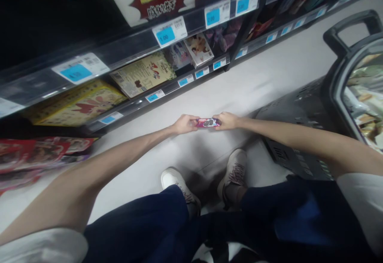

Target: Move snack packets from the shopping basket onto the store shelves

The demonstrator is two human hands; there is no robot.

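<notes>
A small pink packet of cookies is held out in front of me above the grey floor. My left hand is closed on its left end and my right hand is closed on its right end. Both arms are stretched forward over my knees. My two shoes show below the packet.
Store shelves with blue price tags run along the left and back, holding yellow boxes and red packets. A dark shopping basket with a handle stands at the right, with goods inside it. Pale floor lies between them.
</notes>
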